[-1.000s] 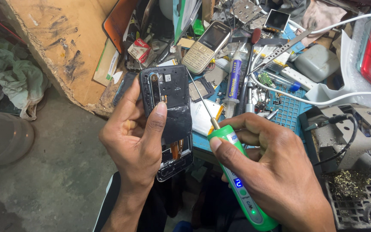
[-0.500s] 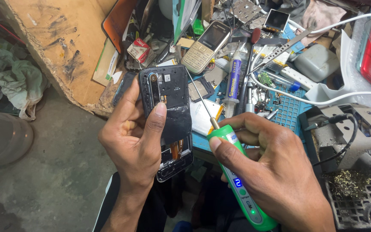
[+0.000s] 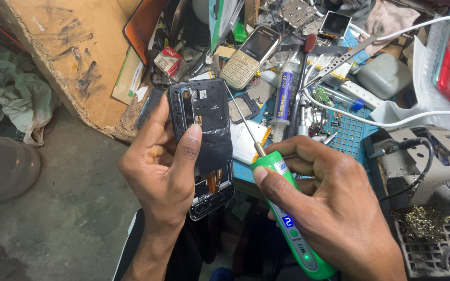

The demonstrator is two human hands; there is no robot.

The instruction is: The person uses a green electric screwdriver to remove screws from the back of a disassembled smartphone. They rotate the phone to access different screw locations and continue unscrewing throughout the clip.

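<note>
the left hand (image 3: 165,166) gripped an opened black phone (image 3: 204,140) at the centre of the frame, back cover off, fingers wrapped behind its edge and the thumb pressed flat on the inner plate near the top. the right hand (image 3: 334,208) held a green electric screwdriver (image 3: 287,218) at lower centre, fingers closed round the barrel and the thumb lying along it; its thin bit (image 3: 243,122) ran up and to the left, with the tip at the phone's upper right edge. whether the tip was seated in a screw could not be told.

compared with the two earlier views, nothing had shifted: phone, both hands and the bit kept the same places and angle. judgement: the tool was being held steady on one spot at that edge, so the work there was in progress rather than finished.

behind, at upper centre, a keypad phone (image 3: 248,54) lay on the cluttered bench, beside a syringe tube (image 3: 283,99) and a blue work mat (image 3: 347,132).
</note>
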